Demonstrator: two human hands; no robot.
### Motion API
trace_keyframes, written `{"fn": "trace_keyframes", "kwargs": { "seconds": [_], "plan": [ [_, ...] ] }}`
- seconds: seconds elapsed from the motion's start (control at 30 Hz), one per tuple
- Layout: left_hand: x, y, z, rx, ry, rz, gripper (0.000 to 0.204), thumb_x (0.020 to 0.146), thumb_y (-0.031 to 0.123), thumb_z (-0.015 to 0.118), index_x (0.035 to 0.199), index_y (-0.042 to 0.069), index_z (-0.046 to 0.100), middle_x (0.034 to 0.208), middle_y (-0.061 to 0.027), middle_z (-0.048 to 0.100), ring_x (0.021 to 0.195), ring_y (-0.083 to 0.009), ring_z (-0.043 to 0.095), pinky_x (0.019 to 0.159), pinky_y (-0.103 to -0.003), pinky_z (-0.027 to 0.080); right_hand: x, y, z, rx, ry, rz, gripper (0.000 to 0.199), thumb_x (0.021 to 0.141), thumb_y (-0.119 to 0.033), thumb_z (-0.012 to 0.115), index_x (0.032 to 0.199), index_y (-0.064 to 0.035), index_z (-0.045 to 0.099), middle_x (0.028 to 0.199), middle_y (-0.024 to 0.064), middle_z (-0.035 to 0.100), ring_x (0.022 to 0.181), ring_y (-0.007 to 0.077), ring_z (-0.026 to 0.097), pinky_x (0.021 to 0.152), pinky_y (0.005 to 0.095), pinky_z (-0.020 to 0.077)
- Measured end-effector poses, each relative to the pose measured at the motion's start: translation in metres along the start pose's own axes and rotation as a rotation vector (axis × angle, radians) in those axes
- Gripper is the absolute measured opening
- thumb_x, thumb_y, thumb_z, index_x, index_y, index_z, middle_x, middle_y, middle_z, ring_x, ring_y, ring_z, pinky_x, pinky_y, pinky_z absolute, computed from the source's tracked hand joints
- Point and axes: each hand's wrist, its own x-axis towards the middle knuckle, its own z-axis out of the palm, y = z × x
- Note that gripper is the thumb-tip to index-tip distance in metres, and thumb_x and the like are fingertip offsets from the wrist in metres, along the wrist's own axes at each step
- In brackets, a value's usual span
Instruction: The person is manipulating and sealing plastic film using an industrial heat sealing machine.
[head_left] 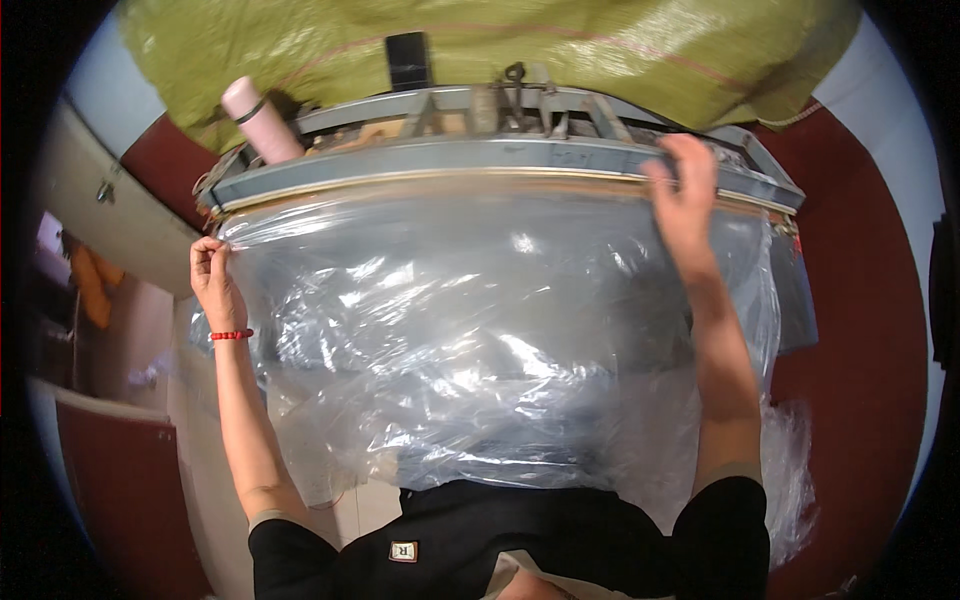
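Observation:
A wide sheet of clear plastic film [450, 300] spreads over the grey worktop and hangs down in front of my body, creased and shiny. At its upper left corner, my left hand [212, 270] is closed in a pinch on the film's edge. A red bead bracelet [232, 335] circles that wrist. My right hand [686, 195] is slightly blurred, raised by the right part of a long grey metal bar [450, 158]. Its thumb and fingers are curved and apart, with nothing visible between them. The film's far edge lies along the bar's front.
Behind the bar runs a metal tray-like frame [450, 98] with scissors [515, 85] and small tools. A pink flask [262, 122] leans at its left end. A black phone [408, 62] rests against a yellow-green woven sheet [600, 40]. A door [125, 190] stands at left.

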Motion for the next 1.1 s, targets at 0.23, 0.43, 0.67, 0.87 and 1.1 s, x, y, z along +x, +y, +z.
{"fn": "trace_keyframes", "kwargs": {
  "seconds": [0.23,0.43,0.67,0.87,1.1],
  "plan": [
    [-0.024,-0.009,-0.036,0.61,0.136,0.124,0.01,0.077,0.009,0.06,0.079,0.003,0.052,0.075,-0.001,0.051,0.068,-0.0081,0.045,0.065,-0.021,0.04,-0.039,-0.061,0.025,0.754,-0.73,0.489,0.015,0.076,-0.014,0.059,0.071,-0.0014,0.055,0.066,0.0024,0.052,0.065,0.0096,0.049,0.06,0.0243,0.0388],
    [-0.073,-0.028,-0.052,1.119,-0.653,0.138,0.047,0.075,0.023,0.059,0.116,0.004,0.045,0.123,-0.0163,0.04,0.118,-0.0334,0.032,0.094,-0.041,0.028,-0.109,0.089,-0.066,0.195,-0.266,0.804,0.018,0.077,-0.018,0.061,0.074,-0.0004,0.058,0.068,-0.0002,0.055,0.066,0.0069,0.048,0.062,0.0213,0.0391],
    [-0.13,0.026,0.019,1.086,-0.977,0.104,0.078,0.075,0.051,0.049,0.13,0.003,0.023,0.137,-0.0146,0.019,0.128,-0.0301,0.013,0.098,-0.054,0.013,-0.21,0.196,-0.213,-0.097,-0.261,0.758,0.021,0.079,-0.017,0.06,0.066,-0.0023,0.051,0.061,-0.0045,0.043,0.061,0.0052,0.038,0.058,0.0186,0.034],
    [-0.099,0.001,0.022,1.083,-0.836,0.16,0.063,0.077,0.041,0.053,0.122,0.001,0.037,0.127,-0.0165,0.035,0.12,-0.0324,0.028,0.094,-0.045,0.026,-0.217,0.201,-0.222,-0.079,-0.288,0.798,0.022,0.079,-0.017,0.059,0.067,-0.0016,0.05,0.063,-0.0047,0.044,0.062,0.0051,0.039,0.059,0.0179,0.0335],
    [-0.057,-0.043,0.048,1.071,-0.262,-0.062,0.027,0.074,0.02,0.059,0.095,0.002,0.057,0.081,-0.0124,0.061,0.074,-0.0289,0.058,0.064,-0.035,0.045,-0.224,0.212,-0.227,0.037,-0.197,0.833,0.015,0.08,-0.012,0.058,0.071,-0.0007,0.052,0.069,-0.0025,0.049,0.068,0.0052,0.044,0.066,0.0174,0.0364]
  ]
}}
